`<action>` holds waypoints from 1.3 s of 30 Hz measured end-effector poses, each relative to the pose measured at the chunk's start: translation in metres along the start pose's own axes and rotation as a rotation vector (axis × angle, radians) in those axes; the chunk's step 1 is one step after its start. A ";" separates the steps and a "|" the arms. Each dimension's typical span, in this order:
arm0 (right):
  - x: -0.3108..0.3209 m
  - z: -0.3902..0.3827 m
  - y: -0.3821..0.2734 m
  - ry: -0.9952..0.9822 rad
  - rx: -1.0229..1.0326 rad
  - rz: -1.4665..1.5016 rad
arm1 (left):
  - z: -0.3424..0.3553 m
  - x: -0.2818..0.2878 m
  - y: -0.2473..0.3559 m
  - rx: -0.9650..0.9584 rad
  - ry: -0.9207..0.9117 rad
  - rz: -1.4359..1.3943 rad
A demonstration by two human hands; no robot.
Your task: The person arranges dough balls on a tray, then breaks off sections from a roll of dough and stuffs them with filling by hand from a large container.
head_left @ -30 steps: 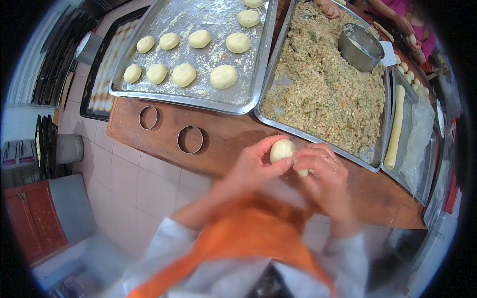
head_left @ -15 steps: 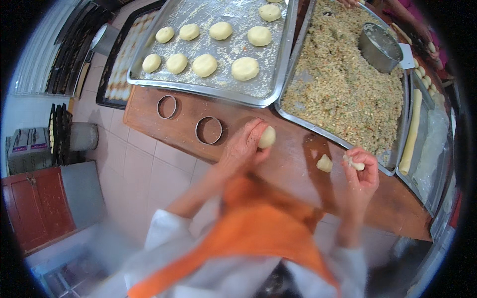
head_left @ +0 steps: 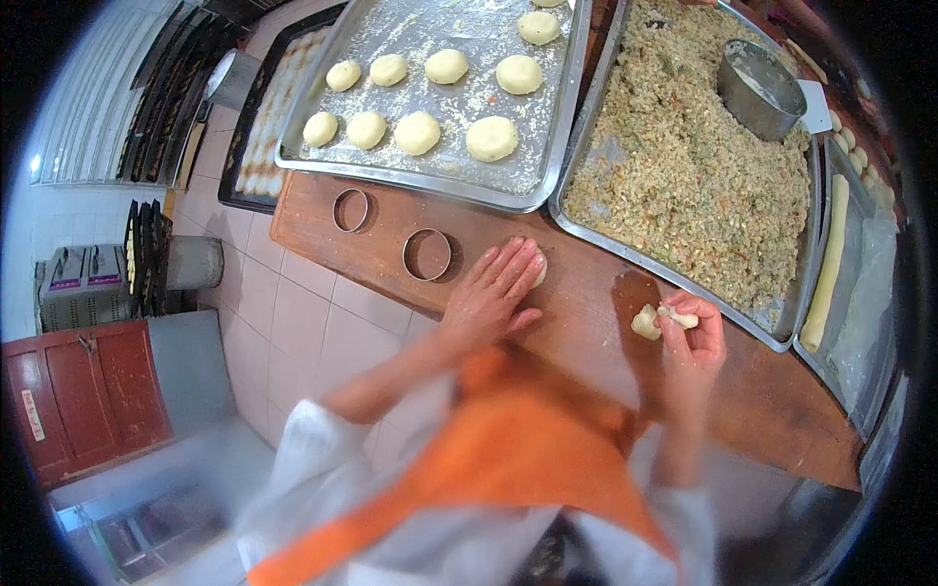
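My left hand lies flat over a pale filled dough ball, its fingers stretched out. Only the ball's right edge shows past the fingers; the rest is hidden beneath them. In my right hand the fingertips pinch a small strip of dough. Just left of those fingers, a torn lump of dough rests on the wooden table. To the left of my left hand, two thin metal rings lie on the wood.
A metal tray with several round dough cakes stands at the far left. Right of it, a deep tray holds crumbly filling, with a round metal tin on top. A long dough roll lies at the right edge.
My left hand has gone from cupping the dough ball to lying flat over it. My right hand has shifted slightly left, closer to the torn lump, still pinching dough.
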State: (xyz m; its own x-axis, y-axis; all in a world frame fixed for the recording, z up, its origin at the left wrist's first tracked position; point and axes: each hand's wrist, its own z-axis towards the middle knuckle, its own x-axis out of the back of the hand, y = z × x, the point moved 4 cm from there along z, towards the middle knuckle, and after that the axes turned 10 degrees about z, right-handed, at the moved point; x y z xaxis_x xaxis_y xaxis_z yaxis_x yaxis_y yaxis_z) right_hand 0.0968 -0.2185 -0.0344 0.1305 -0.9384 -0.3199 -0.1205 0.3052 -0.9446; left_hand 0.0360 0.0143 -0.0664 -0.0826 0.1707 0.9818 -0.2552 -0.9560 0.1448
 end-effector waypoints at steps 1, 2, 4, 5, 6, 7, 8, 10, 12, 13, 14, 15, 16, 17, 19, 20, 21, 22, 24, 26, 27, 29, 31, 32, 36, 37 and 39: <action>-0.002 0.002 -0.001 0.004 -0.007 0.008 | 0.003 0.002 0.000 0.000 -0.020 -0.002; -0.004 0.003 -0.003 0.007 -0.009 0.015 | 0.005 0.003 -0.002 -0.013 -0.040 -0.023; -0.010 0.001 -0.005 -0.029 -0.003 0.054 | 0.006 0.006 -0.008 -0.035 -0.079 -0.065; -0.012 0.001 -0.005 -0.043 0.000 0.071 | 0.005 0.005 -0.017 0.050 -0.008 -0.132; -0.011 0.002 -0.005 -0.039 0.023 0.071 | 0.001 0.003 -0.026 0.136 0.064 -0.198; -0.010 0.001 -0.005 -0.037 0.045 0.072 | -0.001 0.001 -0.035 0.222 0.138 -0.265; -0.009 0.001 -0.004 -0.032 0.068 0.068 | 0.002 0.002 -0.034 0.274 0.113 -0.186; -0.006 -0.003 0.003 -0.004 -0.002 0.037 | 0.008 0.005 -0.026 0.383 0.068 -0.028; -0.007 0.001 0.003 0.015 -0.036 0.035 | 0.009 0.016 -0.008 0.240 0.300 -0.152; -0.009 0.001 0.001 0.030 -0.043 0.039 | 0.011 0.005 -0.005 0.120 0.204 -0.301; -0.010 0.003 0.001 0.052 -0.052 0.048 | 0.001 -0.003 0.006 0.109 0.074 -0.374; -0.012 0.005 0.001 0.046 -0.065 0.029 | 0.002 0.001 0.006 0.101 0.053 -0.415; -0.015 0.009 -0.002 0.040 -0.078 0.010 | 0.004 0.007 0.005 0.096 0.033 -0.453; -0.013 0.010 -0.001 0.054 -0.091 -0.011 | 0.017 0.035 0.000 0.068 0.107 -0.467; -0.010 0.013 0.001 0.073 -0.092 -0.018 | 0.041 0.078 -0.021 0.054 0.321 -0.485; -0.010 0.015 0.001 0.081 -0.093 -0.029 | 0.056 0.087 -0.041 0.133 0.362 -0.430; -0.012 0.017 0.001 0.079 -0.113 -0.008 | 0.073 0.096 -0.063 0.212 0.399 -0.371; -0.014 0.018 0.000 0.071 -0.125 -0.004 | 0.093 0.107 -0.089 0.153 0.487 -0.447; -0.017 0.018 0.001 0.082 -0.140 -0.009 | 0.144 0.114 -0.140 0.299 0.440 -0.400; -0.019 0.018 0.002 0.073 -0.125 -0.038 | 0.183 0.105 -0.183 0.463 0.430 -0.377; -0.021 0.018 0.004 0.059 -0.124 -0.048 | 0.195 0.103 -0.201 0.496 0.457 -0.287; -0.018 0.017 0.006 0.074 -0.162 -0.045 | 0.225 0.079 -0.228 0.564 0.375 -0.418; -0.018 0.016 0.007 0.076 -0.194 -0.037 | 0.237 0.063 -0.249 0.620 0.265 -0.459; -0.018 0.014 0.007 0.085 -0.203 -0.035 | 0.241 0.056 -0.254 0.631 0.191 -0.443; -0.010 0.010 0.011 0.113 -0.198 -0.043 | 0.232 0.064 -0.265 0.546 0.544 0.157; -0.011 0.012 0.008 0.083 -0.163 -0.069 | 0.228 0.068 -0.266 0.521 0.614 0.206; -0.009 0.013 0.002 0.058 -0.115 -0.124 | 0.223 0.082 -0.244 0.461 0.590 0.005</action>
State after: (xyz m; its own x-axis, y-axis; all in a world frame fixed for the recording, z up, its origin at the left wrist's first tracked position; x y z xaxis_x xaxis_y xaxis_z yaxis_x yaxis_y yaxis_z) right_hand 0.1080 -0.2073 -0.0342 0.0946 -0.9766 -0.1932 -0.2195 0.1688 -0.9609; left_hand 0.3066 0.2081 0.0065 -0.6192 0.1417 0.7724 0.1652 -0.9381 0.3045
